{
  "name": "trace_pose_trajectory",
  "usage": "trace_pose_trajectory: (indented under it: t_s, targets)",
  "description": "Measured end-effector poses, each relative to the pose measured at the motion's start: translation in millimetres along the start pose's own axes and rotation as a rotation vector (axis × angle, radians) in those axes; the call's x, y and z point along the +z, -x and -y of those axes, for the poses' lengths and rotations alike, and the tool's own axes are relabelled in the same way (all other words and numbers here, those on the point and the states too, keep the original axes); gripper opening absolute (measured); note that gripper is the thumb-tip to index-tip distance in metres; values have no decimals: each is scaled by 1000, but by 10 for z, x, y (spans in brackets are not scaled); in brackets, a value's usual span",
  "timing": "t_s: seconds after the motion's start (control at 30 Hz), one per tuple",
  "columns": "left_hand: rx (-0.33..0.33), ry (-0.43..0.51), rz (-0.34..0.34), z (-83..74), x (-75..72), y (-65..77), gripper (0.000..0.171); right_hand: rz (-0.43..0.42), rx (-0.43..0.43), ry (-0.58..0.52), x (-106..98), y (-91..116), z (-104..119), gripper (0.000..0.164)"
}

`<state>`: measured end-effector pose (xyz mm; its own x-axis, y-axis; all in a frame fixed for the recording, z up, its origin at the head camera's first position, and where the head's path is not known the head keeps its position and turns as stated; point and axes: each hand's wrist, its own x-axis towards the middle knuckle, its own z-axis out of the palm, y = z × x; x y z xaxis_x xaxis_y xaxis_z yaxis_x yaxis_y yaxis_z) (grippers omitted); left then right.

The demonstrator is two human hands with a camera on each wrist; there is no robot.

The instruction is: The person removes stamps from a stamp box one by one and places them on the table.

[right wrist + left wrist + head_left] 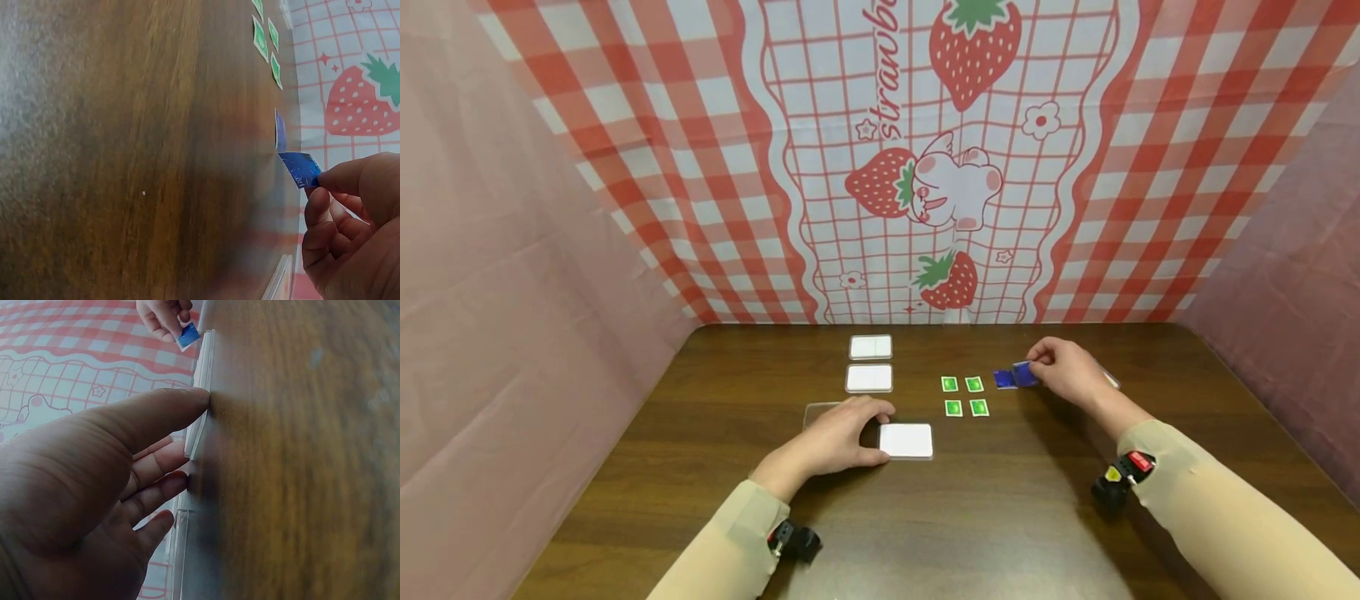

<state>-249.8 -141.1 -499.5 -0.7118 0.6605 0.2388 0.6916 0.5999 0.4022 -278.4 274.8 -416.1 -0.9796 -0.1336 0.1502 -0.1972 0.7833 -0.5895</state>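
Right hand (1066, 372): grip together, thumb and finger clamped on the edge of a blue card (1023, 374), held tilted just beside a second blue card (1004, 380) on the counter (1000, 517). Left hand (838, 435): grip apart, thumb touching a clear-edged case (907, 441), white within. Two similar white cases (869, 378) lie farther back; four green cards (973, 384) lie between the hands

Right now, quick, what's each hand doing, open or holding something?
Left hand: open, thumb touching the white rectangle.
Right hand: closed, pinching a small blue piece.
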Motion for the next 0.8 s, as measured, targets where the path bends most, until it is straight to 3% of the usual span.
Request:
trace_pose_trajectory:
  t_s: [0.47,0.8]
  targets:
    - [-12,38,5,-55,-42,17,59,-19,-8,158,59,-43,-144,12]
    - [-4,6,-3,-38,-29,5,60,-14,3,246,75,-24,-143,15]
